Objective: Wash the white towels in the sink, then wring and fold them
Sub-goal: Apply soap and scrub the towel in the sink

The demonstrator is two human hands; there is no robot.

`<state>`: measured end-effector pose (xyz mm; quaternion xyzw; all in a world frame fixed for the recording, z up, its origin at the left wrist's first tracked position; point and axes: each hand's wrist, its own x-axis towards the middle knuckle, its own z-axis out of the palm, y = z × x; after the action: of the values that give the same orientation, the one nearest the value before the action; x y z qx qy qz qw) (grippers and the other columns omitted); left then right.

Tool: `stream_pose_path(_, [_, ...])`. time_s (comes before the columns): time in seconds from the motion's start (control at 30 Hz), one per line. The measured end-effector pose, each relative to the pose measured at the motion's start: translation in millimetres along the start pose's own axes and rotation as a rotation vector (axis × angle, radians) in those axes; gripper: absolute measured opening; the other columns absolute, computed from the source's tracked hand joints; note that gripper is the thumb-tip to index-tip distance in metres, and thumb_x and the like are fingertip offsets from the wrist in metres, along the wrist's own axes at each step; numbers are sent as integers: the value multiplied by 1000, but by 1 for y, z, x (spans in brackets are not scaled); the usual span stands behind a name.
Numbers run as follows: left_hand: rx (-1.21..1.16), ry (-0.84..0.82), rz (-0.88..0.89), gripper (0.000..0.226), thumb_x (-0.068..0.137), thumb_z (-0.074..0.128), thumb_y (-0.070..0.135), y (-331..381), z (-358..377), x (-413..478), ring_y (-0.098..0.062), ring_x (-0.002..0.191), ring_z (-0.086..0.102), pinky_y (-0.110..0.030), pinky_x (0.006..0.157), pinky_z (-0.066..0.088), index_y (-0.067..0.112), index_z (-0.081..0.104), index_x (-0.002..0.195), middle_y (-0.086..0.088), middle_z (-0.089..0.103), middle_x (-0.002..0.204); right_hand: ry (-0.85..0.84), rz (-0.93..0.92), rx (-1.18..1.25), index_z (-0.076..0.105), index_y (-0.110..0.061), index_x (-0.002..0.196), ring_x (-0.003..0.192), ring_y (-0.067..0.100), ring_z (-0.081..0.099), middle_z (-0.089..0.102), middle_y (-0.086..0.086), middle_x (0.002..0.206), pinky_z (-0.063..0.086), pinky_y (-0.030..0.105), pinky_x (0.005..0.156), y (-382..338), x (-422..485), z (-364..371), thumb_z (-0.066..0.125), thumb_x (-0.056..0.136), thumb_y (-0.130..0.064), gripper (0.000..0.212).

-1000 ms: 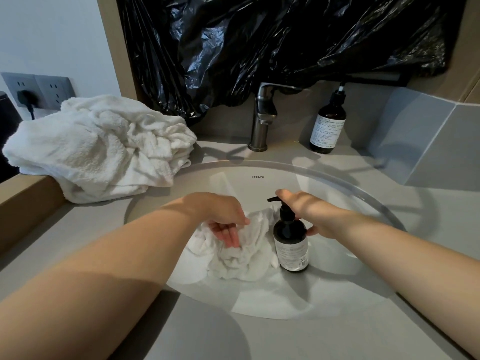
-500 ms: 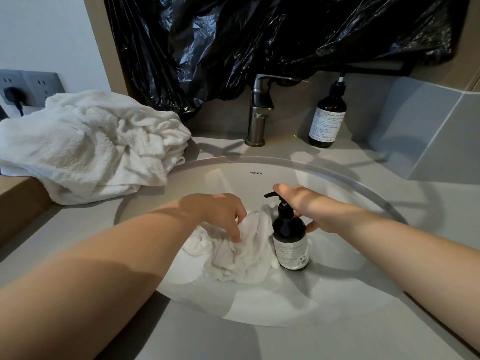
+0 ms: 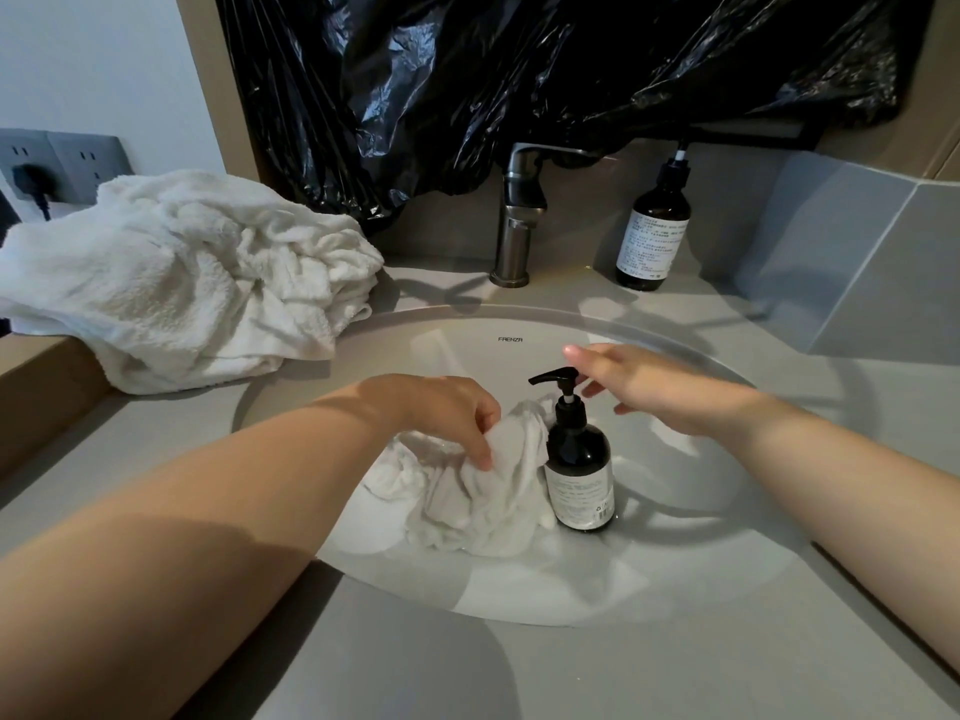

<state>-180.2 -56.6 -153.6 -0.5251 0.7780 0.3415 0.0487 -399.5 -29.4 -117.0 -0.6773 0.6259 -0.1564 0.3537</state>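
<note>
The left hand point(image 3: 441, 407) pinches the towel point(image 3: 483, 506) between its fingers point(image 3: 480, 452).

A single wide-angle camera sat on the person's head, close above the sink point(image 3: 452, 350), facing forward and down. The faucet point(image 3: 517, 220) stood at 12 o'clock, straight lines bending toward the edges.
</note>
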Motion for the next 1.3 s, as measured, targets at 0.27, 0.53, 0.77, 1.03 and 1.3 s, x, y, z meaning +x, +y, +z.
stream_pose_path(0.27, [72,-104,-30,82,79,70,58,11,4,-2,-15,127,43,-36,109,37,41,30,148,17,39,135,27,-175,-51,72,-14,88,69,1,58,68,-6,79,37,4,56,10,-8,2,76,82,-24,12])
stream_pose_path(0.53, [68,68,10,60,77,73,52,4,11,4,-10,123,44,-37,108,38,36,50,131,17,42,133,90,-127,184,75,-9,89,93,21,71,74,11,94,56,29,86,19,-6,-6,72,83,-6,7])
stream_pose_path(0.77, [-130,173,75,18,76,77,19,4,7,5,-11,71,51,-23,63,44,13,63,86,9,53,80,167,-107,485,68,3,97,81,23,69,71,19,96,58,37,83,11,-7,-17,67,87,-5,13])
stream_pose_path(1.03, [-429,503,144,22,71,83,1,13,-8,7,-11,65,57,-15,54,48,16,68,72,1,64,73,521,-201,629,67,8,92,66,21,69,69,15,80,60,28,60,-27,-7,-61,67,86,-2,11])
stream_pose_path(1.3, [-586,500,99,20,77,79,2,16,-14,6,-12,78,60,-15,56,52,17,70,88,-3,61,86,878,-191,434,63,3,64,60,20,61,58,10,64,53,24,49,-42,30,-111,71,83,-12,26])
